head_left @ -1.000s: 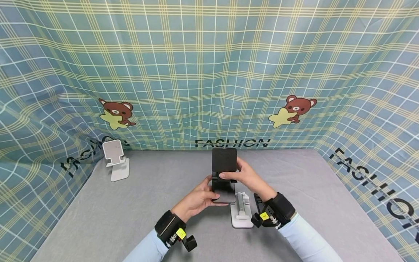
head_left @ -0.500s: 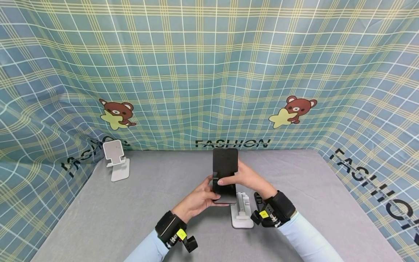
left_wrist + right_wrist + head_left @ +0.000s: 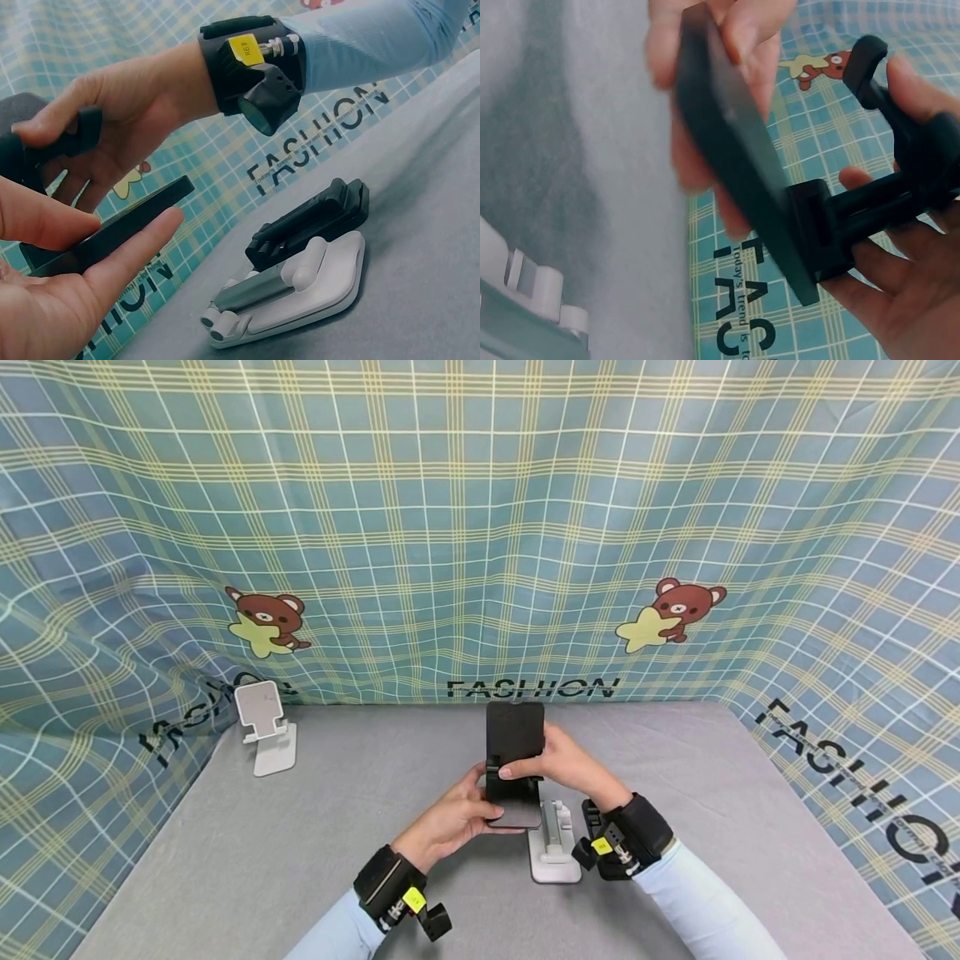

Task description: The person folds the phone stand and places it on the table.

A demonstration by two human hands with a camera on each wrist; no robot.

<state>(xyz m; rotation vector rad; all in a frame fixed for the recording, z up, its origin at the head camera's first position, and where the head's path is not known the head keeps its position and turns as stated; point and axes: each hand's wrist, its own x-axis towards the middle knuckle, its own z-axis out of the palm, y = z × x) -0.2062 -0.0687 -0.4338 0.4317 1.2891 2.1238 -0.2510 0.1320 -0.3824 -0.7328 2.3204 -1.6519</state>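
Observation:
In the head view a black phone stand (image 3: 515,731) is held unfolded over the middle of the table, between both hands. My left hand (image 3: 450,818) pinches its flat base plate (image 3: 731,142), thumb on one face and fingers on the other. Higher up, my right hand (image 3: 566,768) grips the upper holder, its thumb lying across the front near the hooked lip (image 3: 866,71). A black post links base and holder in the right wrist view. Below the hands lies a folded white phone stand (image 3: 555,852), with a folded black phone stand (image 3: 311,217) beside it.
An unfolded white phone stand (image 3: 262,714) stands at the table's far left. A grey cloth covers the table (image 3: 360,752). Plaid curtain (image 3: 480,527) with printed bears and lettering encloses the back and sides. My right wrist partly hides the folded black stand in the head view.
My right thumb has shifted slightly down the held stand, and its top edge sits a touch lower. Both hands keep their hold; the stands on the table have not moved.

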